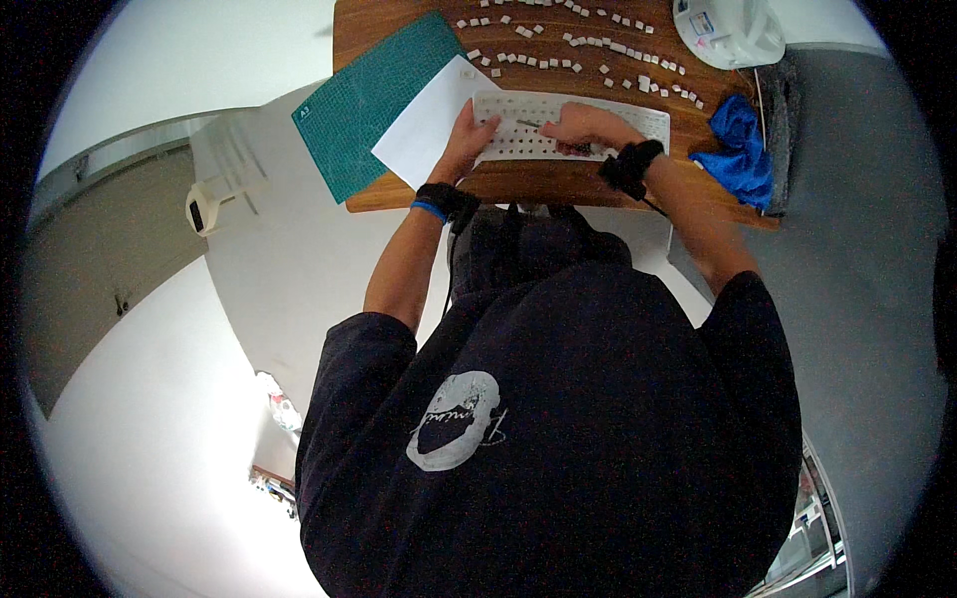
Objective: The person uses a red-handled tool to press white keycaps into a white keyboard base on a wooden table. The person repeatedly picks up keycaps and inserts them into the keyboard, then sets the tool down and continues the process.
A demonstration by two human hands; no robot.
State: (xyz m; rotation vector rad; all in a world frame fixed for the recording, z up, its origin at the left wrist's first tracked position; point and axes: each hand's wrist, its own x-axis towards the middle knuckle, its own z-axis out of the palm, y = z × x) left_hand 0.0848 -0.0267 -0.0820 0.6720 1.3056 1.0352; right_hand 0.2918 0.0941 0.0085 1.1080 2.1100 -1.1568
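Note:
A white keyboard [513,149] with its keycaps off lies near the front edge of the wooden table, rows of small dark switch spots showing on it. My left hand [466,138] grips its left end, the thumb on top. Over the keyboard's middle, my right hand [581,124] is closed round a thin tool [528,123] whose slim tip points left; its exact kind cannot be made out. Dark bits show beneath this hand, partly hidden by it. Loose white keycaps [608,43] stand in several rows farther back on the table.
A green cutting mat [374,110] lies at the left, overhanging the table edge, with a white paper sheet [419,125] partly over it. One small pale piece [468,74] rests on the sheet. At the right are a crumpled blue cloth [740,149] and a white rounded container [728,35].

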